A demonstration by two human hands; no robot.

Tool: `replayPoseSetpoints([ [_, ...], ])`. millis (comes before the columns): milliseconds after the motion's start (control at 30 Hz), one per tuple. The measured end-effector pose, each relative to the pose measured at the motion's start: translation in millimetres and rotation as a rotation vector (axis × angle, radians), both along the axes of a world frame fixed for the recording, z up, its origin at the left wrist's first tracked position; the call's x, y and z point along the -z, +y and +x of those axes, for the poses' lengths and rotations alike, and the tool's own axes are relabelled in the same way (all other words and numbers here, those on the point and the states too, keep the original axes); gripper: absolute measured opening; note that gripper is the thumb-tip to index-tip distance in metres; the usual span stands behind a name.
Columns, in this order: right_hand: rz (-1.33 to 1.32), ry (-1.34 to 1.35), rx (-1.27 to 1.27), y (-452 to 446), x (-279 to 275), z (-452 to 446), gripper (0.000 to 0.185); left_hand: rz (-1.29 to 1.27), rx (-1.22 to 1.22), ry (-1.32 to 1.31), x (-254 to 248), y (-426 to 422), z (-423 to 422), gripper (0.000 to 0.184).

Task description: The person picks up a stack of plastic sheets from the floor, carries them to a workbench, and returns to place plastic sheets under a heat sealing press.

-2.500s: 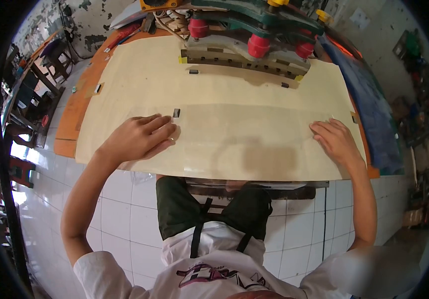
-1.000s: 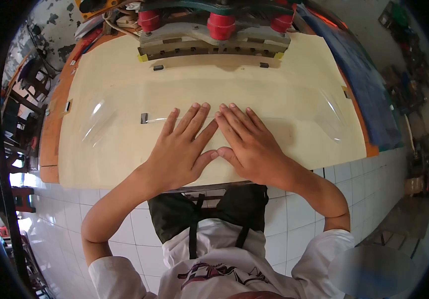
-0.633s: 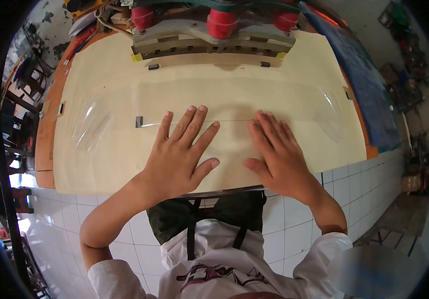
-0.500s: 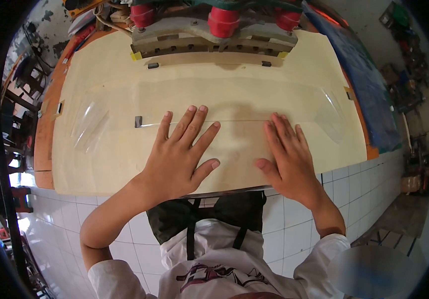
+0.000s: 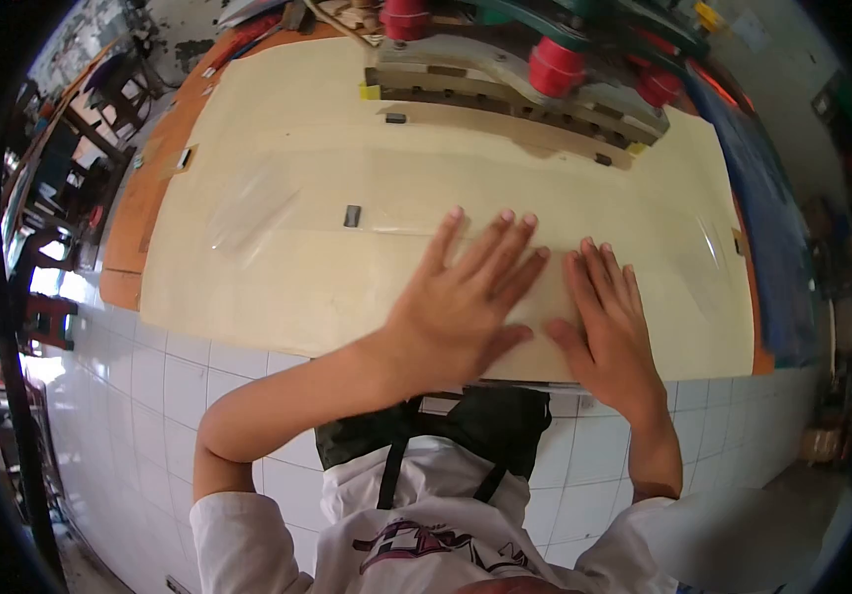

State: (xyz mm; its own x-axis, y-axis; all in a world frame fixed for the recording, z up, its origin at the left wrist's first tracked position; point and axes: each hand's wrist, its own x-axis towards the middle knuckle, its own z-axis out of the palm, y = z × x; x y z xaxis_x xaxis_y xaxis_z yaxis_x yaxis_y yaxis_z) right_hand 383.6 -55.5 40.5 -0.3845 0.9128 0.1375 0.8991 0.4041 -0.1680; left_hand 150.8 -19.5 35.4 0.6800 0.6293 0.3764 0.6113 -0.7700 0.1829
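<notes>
“Two things look different to me. Am I right?”

“Yes. The left hand (image 5: 451, 322) has slid farther from the block (image 5: 352, 216), toward the right hand (image 5: 616, 342), so the gap between them has narrowed. The view has swung too, which puts the press (image 5: 485, 66) farther right in it.”

“Is either hand gripping anything?”

“No. Both have released, straightened fingers: spread on the left, closer together on the right. The palms face down.”

“Where's the film?”

“The clear film (image 5: 253, 213) lies on the sheet (image 5: 268, 89), which covers most of the bench (image 5: 134, 233), on the near side of the press. It reaches past both hands.”

“Flat?”

“Around the hands it looks so, though what's under the palms is hidden. At the left and right ends it catches the light and seems to bulge.”

“And the block?”

“At the left end of a thin line (image 5: 396, 233) running toward the left hand. On the film or under it, I can't tell.”

“So what does the shift mean?”

“I'd judge the pressing is now centred well right of the block, with both ends unfinished.”
</notes>
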Motion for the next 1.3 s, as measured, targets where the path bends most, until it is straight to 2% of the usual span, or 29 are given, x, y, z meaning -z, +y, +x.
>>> replayPoseSetpoints([
  [133, 0.005, 0.011, 0.037, -1.5, 6.8, 0.4, 0.072, -0.077, -0.008, -0.112, 16.2, -12.0, 10.6, 0.072],
  [267, -0.014, -0.007, 0.065, -2.3, 7.1, -1.0, 0.073, -0.092, -0.06, -0.078, 14.4, -16.0, 0.0, 0.07],
  [433, 0.007, -0.018, 0.069, -3.2, 9.2, 1.4, 0.075, -0.129, -0.298, 0.045, 6.3, -24.6, -32.3, 0.07],
  [567, 0.043, 0.007, 0.072, -2.9, 11.6, 2.6, 0.076, -0.124, -0.388, 0.054, -0.4, -29.7, -46.3, 0.071],
  [600, 0.039, 0.009, 0.072, -3.0, 10.8, 1.3, 0.075, 0.042, -0.319, -0.025, -6.9, -28.6, -43.7, 0.056],
  [633, 0.035, 0.009, 0.068, -2.7, 9.6, 0.8, 0.075, 0.049, -0.316, -0.034, -7.4, -30.8, -39.7, 0.056],
  [700, 0.052, 0.016, 0.064, -2.7, 9.7, 1.6, 0.074, -0.128, 0.083, -0.382, -5.9, -43.7, -28.5, 0.032],
  [767, 0.067, 0.022, 0.061, -3.5, 11.0, 2.4, 0.074, -0.207, 0.464, -0.518, -17.7, -56.7, -2.2, 0.021],
  [833, 0.082, 0.026, 0.039, -3.7, 13.0, 3.8, 0.073, -0.3, 0.705, -0.534, -15.6, -78.9, 37.5, 0.021],
  [933, 0.092, 0.034, 0.038, -3.8, 14.1, 3.9, 0.074, -0.124, 1.085, -1.0, -46.1, -100.8, 95.0, 0.021],
  [1067, 0.091, 0.048, 0.033, -4.2, 16.0, 4.1, 0.074, -0.408, 1.248, -1.078, -64.5, -124.0, 133.8, 0.021],
  [1300, 0.081, 0.052, 0.036, -4.8, 14.4, 2.8, 0.075, -0.581, 1.338, -1.118, -67.4, -135.2, 147.7, 0.021],
])
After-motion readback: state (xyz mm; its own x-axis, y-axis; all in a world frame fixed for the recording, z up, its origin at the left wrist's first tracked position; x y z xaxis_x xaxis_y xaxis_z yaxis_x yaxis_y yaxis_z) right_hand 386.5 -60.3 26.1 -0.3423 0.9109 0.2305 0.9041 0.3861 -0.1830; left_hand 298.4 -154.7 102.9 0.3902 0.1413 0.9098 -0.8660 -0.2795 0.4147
